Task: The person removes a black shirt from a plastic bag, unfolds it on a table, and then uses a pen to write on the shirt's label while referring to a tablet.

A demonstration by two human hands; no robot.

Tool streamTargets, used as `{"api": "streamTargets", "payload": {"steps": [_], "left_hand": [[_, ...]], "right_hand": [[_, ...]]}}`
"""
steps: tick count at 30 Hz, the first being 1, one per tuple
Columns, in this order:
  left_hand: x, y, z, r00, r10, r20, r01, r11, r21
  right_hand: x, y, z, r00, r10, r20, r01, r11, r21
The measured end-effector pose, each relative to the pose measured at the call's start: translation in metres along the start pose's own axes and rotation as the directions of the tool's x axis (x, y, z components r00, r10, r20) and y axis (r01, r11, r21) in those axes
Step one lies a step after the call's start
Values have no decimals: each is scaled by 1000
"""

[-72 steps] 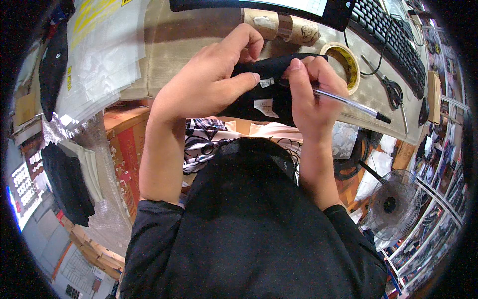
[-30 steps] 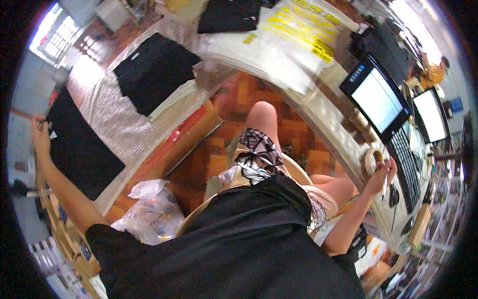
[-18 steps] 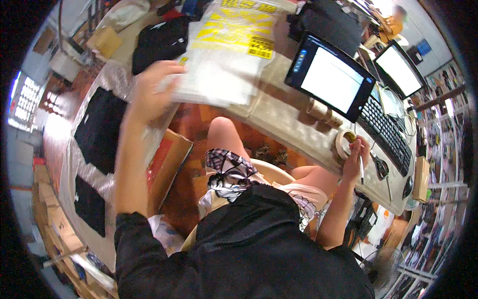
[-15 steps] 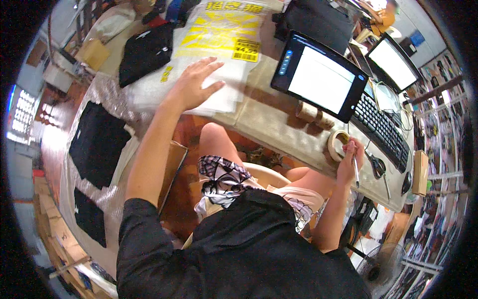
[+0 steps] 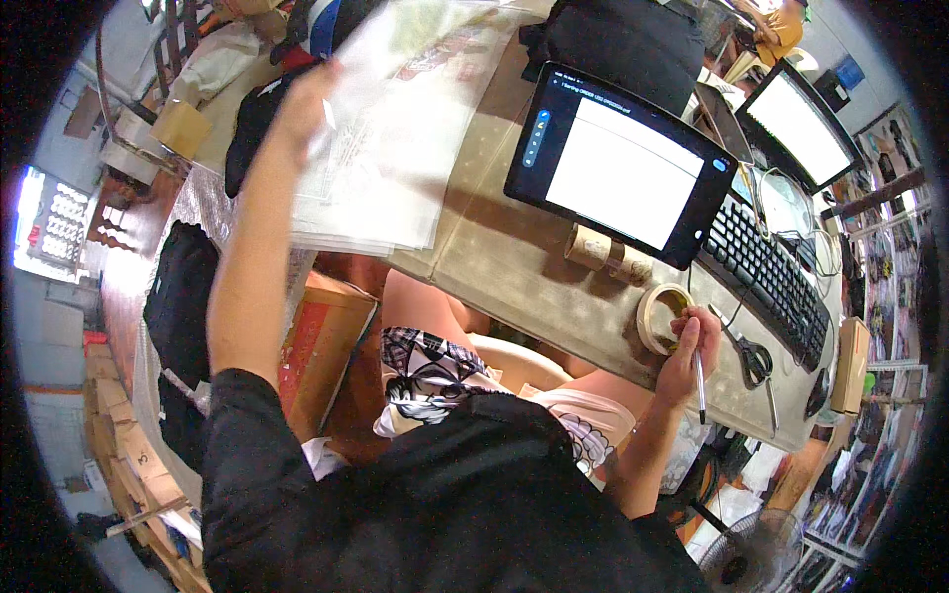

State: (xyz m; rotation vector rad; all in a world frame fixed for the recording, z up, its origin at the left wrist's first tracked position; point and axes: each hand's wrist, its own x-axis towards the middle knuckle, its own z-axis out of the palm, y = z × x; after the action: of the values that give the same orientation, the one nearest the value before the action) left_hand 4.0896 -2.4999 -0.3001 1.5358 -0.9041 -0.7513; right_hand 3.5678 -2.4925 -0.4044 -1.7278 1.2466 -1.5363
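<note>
In the head view, the left grip [image 5: 314,111] is blurred and is set over the left edge of a stack of plastic bags [image 5: 390,188]; whether it is clenched on a bag or released cannot be told. The bags are thin, glossy and translucent, roughly rectangular, with squared layers fanned slightly at the near edge; they are laid on the left part of the bench [image 5: 474,252], and their long axis is slanted from near left to far right. By the right grip [image 5: 689,346] a slim pen [image 5: 701,383] is grasped, its smooth, pale, straight barrel ended in black. The pen's long axis is kept almost in line with the view's vertical, the dark end pointed down toward the person, past the near edge of the bench. The fingers are placed at the right side of a cream, ring-shaped tape roll [image 5: 646,321]; contact cannot be told. Beyond it, a brown cylindrical roll [image 5: 590,247] is laid before a flat, black-framed tablet [image 5: 628,173]. To the right, black-handled scissors [image 5: 756,363] are placed near the ridged black keyboard [image 5: 761,277].
</note>
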Motion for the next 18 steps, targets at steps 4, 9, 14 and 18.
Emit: {"api": "streamTargets", "payload": {"steps": [4,9,14,18], "left_hand": [[59,86,-143,972,226,-63,-219,970,103],[38,210,-325,772,635,-35,-292,402,868],[-164,287,-347,732,669,-128,-224,415,882],[-359,261,-227,672,544,-503,443,249,861]], "right_hand": [[1,1,4,999,49,10,-50,994,94],[1,2,9,996,92,21,-93,994,65],[0,17,-3,995,100,-4,-100,995,-5],[4,31,-14,997,69,-24,-69,997,-24]]}}
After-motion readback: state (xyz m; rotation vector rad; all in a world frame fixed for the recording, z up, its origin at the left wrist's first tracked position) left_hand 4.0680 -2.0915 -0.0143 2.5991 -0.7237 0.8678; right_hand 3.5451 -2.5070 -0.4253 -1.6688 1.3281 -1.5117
